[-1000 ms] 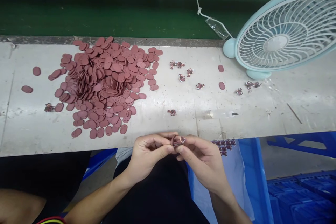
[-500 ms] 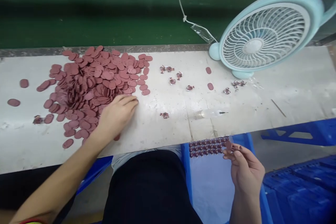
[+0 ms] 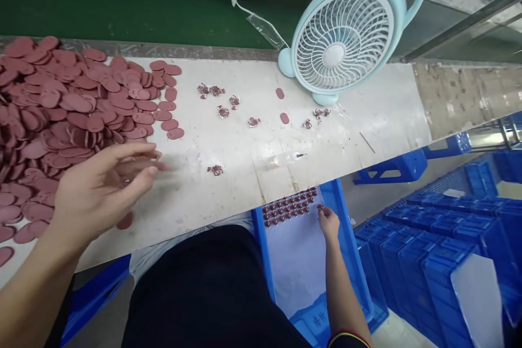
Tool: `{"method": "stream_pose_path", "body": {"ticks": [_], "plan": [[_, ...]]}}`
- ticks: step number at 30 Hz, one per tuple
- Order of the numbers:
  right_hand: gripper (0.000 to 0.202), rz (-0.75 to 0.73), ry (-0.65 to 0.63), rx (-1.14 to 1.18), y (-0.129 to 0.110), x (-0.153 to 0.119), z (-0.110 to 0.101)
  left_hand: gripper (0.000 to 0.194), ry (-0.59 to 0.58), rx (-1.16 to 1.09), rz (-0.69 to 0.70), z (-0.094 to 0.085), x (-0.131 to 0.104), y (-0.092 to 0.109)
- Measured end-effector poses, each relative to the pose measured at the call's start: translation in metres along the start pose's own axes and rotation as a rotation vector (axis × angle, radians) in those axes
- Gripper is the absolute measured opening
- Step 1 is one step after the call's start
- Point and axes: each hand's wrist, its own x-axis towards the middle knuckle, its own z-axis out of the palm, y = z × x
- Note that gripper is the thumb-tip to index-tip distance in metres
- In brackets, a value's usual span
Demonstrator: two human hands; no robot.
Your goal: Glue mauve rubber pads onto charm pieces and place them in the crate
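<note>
My left hand [image 3: 95, 190] is above the table's near left part, beside a heap of dull-red oval discs [image 3: 77, 103]. Its thumb and fingers pinch one red oval disc [image 3: 163, 166], blurred at the fingertips. My right hand [image 3: 329, 224] reaches down into a blue crate [image 3: 354, 266] lined with a white sheet [image 3: 299, 266]. Its fingertips are closed on a small dark-red piece [image 3: 321, 207] at the end of the rows. Several rows of small dark-red shiny pieces [image 3: 287, 209] stand along the crate's far end.
Small shiny brownish clusters [image 3: 215, 170] and two loose oval discs [image 3: 284, 118] lie on the white table [image 3: 196, 201]. A clear bottle with a dark tip [image 3: 287, 159] lies near the front edge. A light-blue fan [image 3: 342, 43] stands behind. Blue crates [image 3: 432, 266] are stacked at right.
My right hand has lowered a piece into the crate at the end of the rows. My left hand has come off the heap's edge with a disc. The view has swung right.
</note>
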Motion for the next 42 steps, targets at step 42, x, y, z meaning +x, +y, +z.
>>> {"method": "stream_pose_path", "body": {"ticks": [42], "plan": [[0.036, 0.091, -1.597, 1.956, -0.305, -0.131, 0.04, 0.02, -0.245, -1.36, -0.492, 0.092, -0.088, 0.025]]}}
